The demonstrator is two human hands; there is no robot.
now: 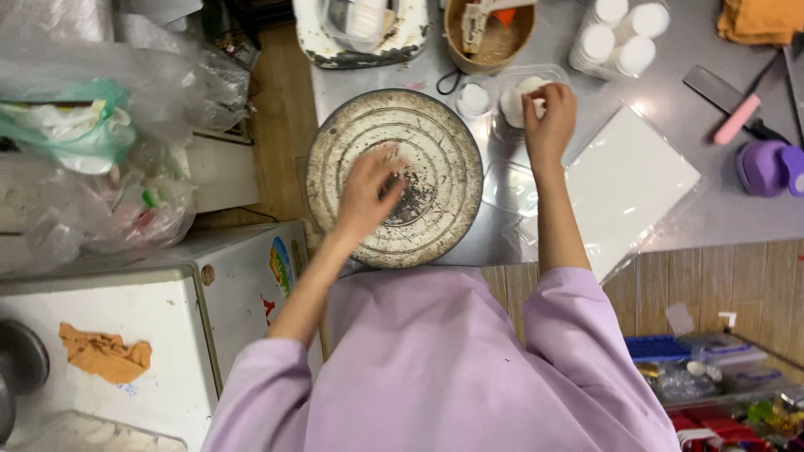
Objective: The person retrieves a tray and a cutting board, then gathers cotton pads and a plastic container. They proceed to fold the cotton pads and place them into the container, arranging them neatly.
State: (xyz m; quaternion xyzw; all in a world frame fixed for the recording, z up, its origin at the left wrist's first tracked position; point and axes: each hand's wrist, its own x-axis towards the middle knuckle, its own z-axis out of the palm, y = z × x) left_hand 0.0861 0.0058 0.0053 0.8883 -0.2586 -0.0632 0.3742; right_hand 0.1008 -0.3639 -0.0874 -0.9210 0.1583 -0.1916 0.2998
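A grey metal surface [720, 209] fills the upper right of the head view, edged by wooden boards below and to its left. At far left lies a heap of clear and green plastic bags [84, 134], beside a white cabinet top [126, 335] bearing an orange scrap. On the surface stand four white-capped bottles [615, 33], a round wooden bowl [490, 38], a flat white sheet in clear wrapping [624, 184], a pink-handled scraper [729, 109] and a purple punch tool [766, 163].

The round, worn, flour-dusted metal plate [394, 177] sits at the surface's left end. The left hand [368, 191] rests fingers-down on the plate's middle, loosely spread, grasping nothing. The right hand [548, 117] pinches a small white lump [526, 96] over a clear plastic tub [519, 100], just beside the plate's upper right rim.
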